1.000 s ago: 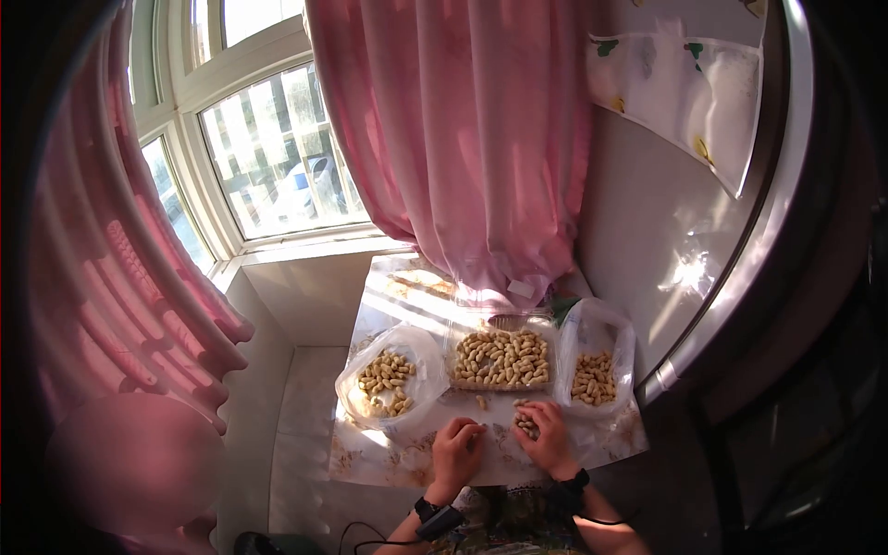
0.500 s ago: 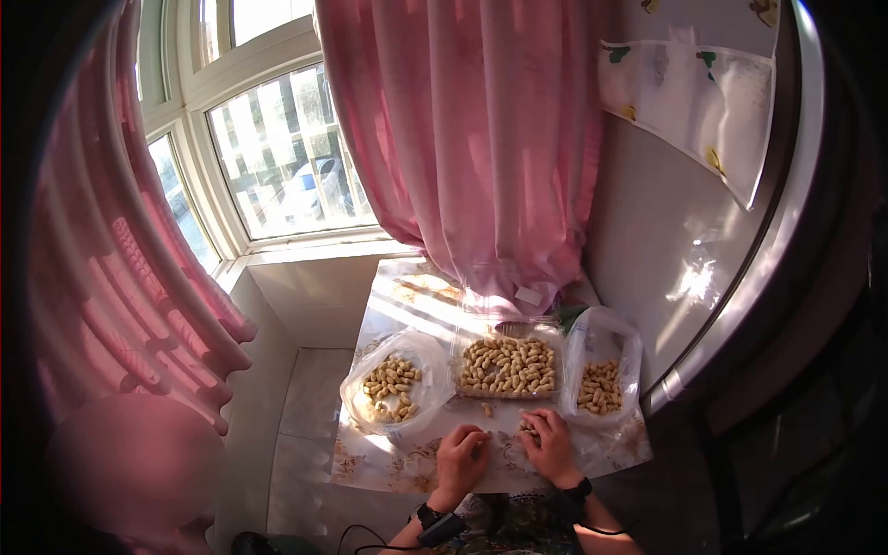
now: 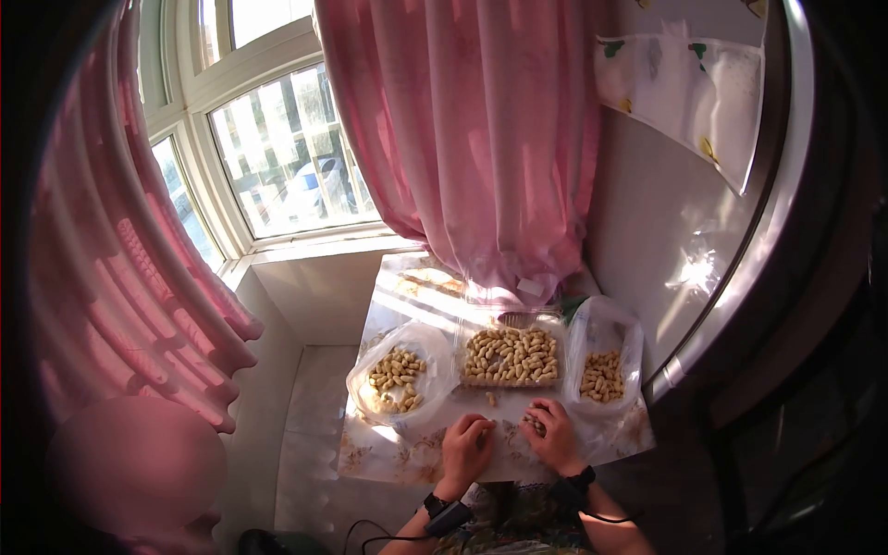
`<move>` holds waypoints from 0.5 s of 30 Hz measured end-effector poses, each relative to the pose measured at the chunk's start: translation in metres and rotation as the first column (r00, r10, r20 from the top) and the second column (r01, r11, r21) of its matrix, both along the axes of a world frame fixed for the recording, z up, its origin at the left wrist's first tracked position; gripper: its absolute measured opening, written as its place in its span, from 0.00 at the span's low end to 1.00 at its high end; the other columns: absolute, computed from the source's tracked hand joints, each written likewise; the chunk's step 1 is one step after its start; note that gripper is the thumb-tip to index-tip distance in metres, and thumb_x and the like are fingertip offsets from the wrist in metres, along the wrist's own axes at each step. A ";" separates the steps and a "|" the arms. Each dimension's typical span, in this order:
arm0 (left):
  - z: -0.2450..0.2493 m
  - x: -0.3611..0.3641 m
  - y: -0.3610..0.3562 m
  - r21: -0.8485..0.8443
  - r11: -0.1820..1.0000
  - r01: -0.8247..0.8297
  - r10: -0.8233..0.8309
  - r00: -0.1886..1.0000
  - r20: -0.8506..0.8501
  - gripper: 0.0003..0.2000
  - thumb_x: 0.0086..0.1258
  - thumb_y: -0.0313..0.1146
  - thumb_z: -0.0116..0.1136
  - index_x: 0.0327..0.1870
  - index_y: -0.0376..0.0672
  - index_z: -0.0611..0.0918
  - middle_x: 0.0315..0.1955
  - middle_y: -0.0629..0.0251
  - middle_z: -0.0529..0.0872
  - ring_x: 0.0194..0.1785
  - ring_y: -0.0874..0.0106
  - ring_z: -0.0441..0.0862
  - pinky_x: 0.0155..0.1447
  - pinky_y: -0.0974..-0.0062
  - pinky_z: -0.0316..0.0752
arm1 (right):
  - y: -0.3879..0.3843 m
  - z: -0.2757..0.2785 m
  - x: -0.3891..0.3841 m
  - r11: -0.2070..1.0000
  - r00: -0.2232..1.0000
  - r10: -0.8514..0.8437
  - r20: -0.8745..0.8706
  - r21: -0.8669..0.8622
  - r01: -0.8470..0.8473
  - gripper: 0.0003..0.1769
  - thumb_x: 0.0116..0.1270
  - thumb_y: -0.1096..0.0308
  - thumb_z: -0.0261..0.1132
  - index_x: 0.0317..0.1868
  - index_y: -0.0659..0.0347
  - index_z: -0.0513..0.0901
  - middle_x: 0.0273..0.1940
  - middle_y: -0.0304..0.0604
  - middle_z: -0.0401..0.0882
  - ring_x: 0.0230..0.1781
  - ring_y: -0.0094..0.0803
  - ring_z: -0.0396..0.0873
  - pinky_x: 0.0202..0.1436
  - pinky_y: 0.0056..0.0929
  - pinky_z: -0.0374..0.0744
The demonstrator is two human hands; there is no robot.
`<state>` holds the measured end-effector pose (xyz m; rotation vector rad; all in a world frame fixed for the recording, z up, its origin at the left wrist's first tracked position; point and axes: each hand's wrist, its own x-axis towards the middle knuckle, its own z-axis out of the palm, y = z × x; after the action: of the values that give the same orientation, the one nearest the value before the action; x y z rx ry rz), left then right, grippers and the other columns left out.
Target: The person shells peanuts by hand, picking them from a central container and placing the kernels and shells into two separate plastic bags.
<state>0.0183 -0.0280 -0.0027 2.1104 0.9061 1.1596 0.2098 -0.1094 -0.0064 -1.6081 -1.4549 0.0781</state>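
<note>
Three heaps of peanuts are spread across the patterned table (image 3: 393, 462): one in a plastic bag (image 3: 438, 356) on the left, one in a clear box (image 3: 511, 382) in the middle, one in another bag (image 3: 606, 324) on the right. A loose peanut (image 3: 491, 400) is seen on the tabletop, just in front of the box, between it and the hands. It is placed ahead of the left hand (image 3: 467, 450), which is nearer to it than the right hand (image 3: 557, 441); its long axis seems to be pointed roughly from the box towards the person, though it is too small to be sure.

A few peanuts (image 3: 535, 425) are held under the curled fingers of the right hand, near the front of the right-hand bag. The left hand's fingers are bent inwards, but whether they are closed, or anything is pinched at their tips, cannot be told. Both hands are set apart, low over the near edge, and neither is seen touching the loose peanut
</note>
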 end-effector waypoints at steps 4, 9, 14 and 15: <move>-0.003 0.002 0.004 0.110 0.994 -0.025 0.024 1.000 0.012 0.07 0.64 0.23 0.69 0.42 0.44 0.89 0.41 0.64 0.87 0.36 0.66 0.87 0.43 0.69 0.82 | 0.001 0.002 -0.001 0.999 0.999 -0.051 0.000 0.018 0.051 0.17 0.65 0.67 0.76 0.53 0.63 0.87 0.58 0.48 0.81 0.59 0.47 0.81 0.63 0.40 0.81; 0.001 0.000 0.000 0.098 0.995 -0.018 0.016 1.000 0.019 0.08 0.64 0.23 0.69 0.42 0.45 0.89 0.42 0.65 0.87 0.36 0.66 0.87 0.44 0.69 0.82 | 0.001 0.007 -0.004 0.989 0.991 -0.109 -0.075 0.088 0.116 0.15 0.64 0.74 0.71 0.51 0.63 0.85 0.55 0.49 0.81 0.56 0.48 0.82 0.60 0.42 0.83; 0.001 0.000 -0.001 0.013 1.000 0.017 -0.017 0.999 0.048 0.08 0.65 0.25 0.67 0.43 0.46 0.88 0.44 0.64 0.87 0.47 0.56 0.86 0.51 0.60 0.79 | 0.003 -0.002 0.002 0.982 0.990 -0.140 -0.025 0.127 0.142 0.14 0.64 0.78 0.68 0.51 0.63 0.84 0.53 0.49 0.81 0.53 0.47 0.84 0.55 0.40 0.85; 0.002 0.000 -0.001 0.009 1.000 0.025 -0.026 0.999 0.047 0.08 0.65 0.25 0.67 0.43 0.46 0.88 0.44 0.64 0.87 0.47 0.56 0.86 0.51 0.60 0.79 | 0.003 -0.001 0.002 0.982 0.988 -0.144 -0.061 0.116 0.150 0.14 0.64 0.79 0.68 0.50 0.63 0.84 0.52 0.49 0.81 0.52 0.47 0.84 0.53 0.39 0.85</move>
<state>0.0178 -0.0290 -0.0008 2.0868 0.8521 1.1971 0.2114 -0.1067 -0.0074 -1.5976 -1.2723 -0.0516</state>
